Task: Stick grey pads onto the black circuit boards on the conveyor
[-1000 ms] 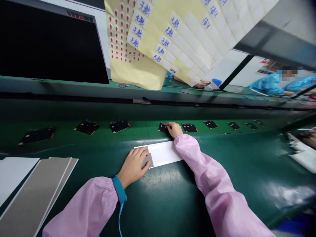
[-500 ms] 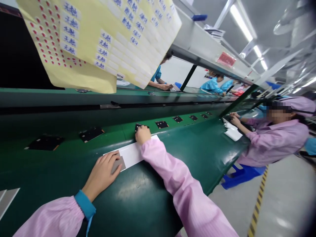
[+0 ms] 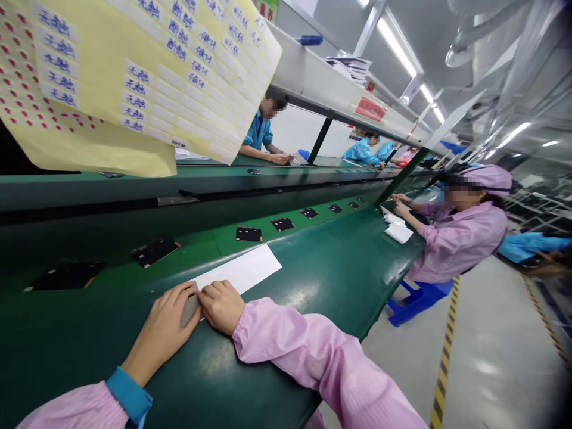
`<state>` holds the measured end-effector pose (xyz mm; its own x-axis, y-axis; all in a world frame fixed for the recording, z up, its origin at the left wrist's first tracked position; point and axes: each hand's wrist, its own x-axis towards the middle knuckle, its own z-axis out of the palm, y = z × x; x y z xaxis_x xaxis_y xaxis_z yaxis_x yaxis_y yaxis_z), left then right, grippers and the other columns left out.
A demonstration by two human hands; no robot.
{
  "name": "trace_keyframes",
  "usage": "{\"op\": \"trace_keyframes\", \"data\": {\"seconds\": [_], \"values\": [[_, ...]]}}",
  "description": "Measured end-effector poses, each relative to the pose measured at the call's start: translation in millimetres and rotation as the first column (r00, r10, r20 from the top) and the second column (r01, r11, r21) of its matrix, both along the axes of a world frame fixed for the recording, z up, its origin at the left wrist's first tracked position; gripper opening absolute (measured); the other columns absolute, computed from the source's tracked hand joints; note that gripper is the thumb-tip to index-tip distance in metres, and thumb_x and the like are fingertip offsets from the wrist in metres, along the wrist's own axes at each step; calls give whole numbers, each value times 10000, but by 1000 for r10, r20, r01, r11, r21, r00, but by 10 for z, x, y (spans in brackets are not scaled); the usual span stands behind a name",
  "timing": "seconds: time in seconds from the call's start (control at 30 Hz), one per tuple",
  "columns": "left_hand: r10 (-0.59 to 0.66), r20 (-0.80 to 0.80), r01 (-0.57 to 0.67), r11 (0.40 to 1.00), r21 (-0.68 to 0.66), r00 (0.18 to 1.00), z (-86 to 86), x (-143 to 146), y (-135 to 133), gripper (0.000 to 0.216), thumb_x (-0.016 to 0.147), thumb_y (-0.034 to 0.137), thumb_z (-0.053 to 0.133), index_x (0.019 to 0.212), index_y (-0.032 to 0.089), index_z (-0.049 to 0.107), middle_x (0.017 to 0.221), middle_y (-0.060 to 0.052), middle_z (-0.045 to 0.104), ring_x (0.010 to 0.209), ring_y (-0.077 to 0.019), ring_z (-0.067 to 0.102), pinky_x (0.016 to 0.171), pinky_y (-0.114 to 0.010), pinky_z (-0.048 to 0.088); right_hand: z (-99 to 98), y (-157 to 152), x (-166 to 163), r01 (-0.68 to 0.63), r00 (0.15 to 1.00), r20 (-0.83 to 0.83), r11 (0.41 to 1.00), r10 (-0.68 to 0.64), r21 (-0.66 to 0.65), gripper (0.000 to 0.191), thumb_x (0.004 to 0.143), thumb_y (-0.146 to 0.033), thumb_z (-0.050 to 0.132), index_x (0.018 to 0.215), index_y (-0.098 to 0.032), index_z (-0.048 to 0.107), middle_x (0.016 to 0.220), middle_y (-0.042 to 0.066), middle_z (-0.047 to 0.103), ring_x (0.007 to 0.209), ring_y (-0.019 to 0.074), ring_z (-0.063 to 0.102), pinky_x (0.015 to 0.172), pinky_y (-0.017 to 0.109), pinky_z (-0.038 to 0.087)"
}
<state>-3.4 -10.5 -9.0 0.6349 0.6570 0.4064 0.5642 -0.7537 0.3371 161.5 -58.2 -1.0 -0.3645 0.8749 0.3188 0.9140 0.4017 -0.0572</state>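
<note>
My left hand (image 3: 166,326) rests on the green table, thumb and fingers closed round a grey flat piece (image 3: 191,307). Close against it, my right hand (image 3: 222,306) has its fingers curled together at the piece's right edge. What its fingertips pinch is hidden. A long white sheet (image 3: 250,266) lies flat, its left end under my hands. Beyond the sheet, a black flat board (image 3: 249,233) with small pale marks lies on the lighter green strip.
Several more black boards, such as one at left (image 3: 155,252), lie along the green strip (image 3: 210,245). Yellow label sheets (image 3: 147,77) hang at upper left. A co-worker in pink (image 3: 465,238) sits at right on a blue stool (image 3: 417,301).
My right hand has come back from the black board to the grey piece beside my left hand. The board stays on the strip. The whole view has shifted somewhat.
</note>
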Motion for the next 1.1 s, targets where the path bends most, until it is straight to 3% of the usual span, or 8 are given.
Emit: {"op": "trace_keyframes", "data": {"seconds": [0.37,0.67,0.97,1.1], "values": [[11,-72,-8,999,37,997,36,-10,-1,358,862,412,442,1127,186,524,1196,-101,542,1079,-288,511,864,-412,415,99,308,59,90,958,-253,981,-133,-173,90,832,-205,552,816,-144,616,844,66,565,882,189,480,796,280,408],[6,-36,-6,1000,19,999,97,27,-57,304,855,359,475,1106,196,523,1180,-95,543,1099,-280,502,890,-415,411,155,450,152,-43,951,-306,956,-50,-289,73,781,-125,570,709,-132,583,738,37,505,769,160,473,767,283,396],[15,8,-15,1000,-19,1000,143,13,-106,272,852,288,488,1103,186,516,1184,-101,530,1113,-267,483,913,-421,402,205,455,201,-132,907,-422,939,-15,-317,128,761,-35,547,690,-138,578,725,36,524,755,156,488,742,282,397],[9,16,-8,998,-59,1000,155,9,-110,283,844,278,496,1110,185,513,1186,-96,528,1115,-262,479,903,-413,406,340,778,305,-145,880,-474,942,-17,-303,150,778,-27,519,704,-136,592,736,29,534,709,131,487,724,266,396]]}}
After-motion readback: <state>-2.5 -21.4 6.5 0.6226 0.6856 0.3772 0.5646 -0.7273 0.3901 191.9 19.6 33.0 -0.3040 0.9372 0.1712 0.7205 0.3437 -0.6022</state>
